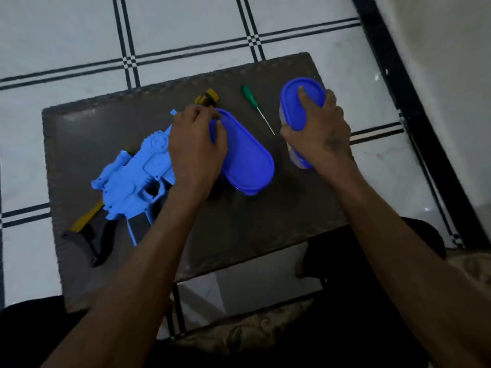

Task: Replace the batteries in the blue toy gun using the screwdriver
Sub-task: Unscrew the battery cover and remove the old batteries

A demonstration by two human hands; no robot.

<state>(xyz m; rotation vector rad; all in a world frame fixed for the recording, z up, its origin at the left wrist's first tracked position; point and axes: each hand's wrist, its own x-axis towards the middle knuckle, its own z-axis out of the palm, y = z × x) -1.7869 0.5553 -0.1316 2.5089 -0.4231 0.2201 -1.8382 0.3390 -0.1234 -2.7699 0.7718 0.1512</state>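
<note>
The blue toy gun (138, 179) lies on the left of the dark table (265, 213), its yellow-and-black muzzle (208, 98) pointing to the far side. A green-handled screwdriver (255, 107) lies on the table between my hands. My left hand (195, 150) grips the far end of an oval blue-lidded container (247, 158) at the table's middle. My right hand (318, 128) grips a second blue-lidded container (300, 102) from above, fingers curled over its lid. What the containers hold is hidden.
The table stands on a white tiled floor (186, 27) with black lines. A black skirting and a wall (438, 49) run along the right. My knees and a patterned cushion (252, 333) are at the near edge.
</note>
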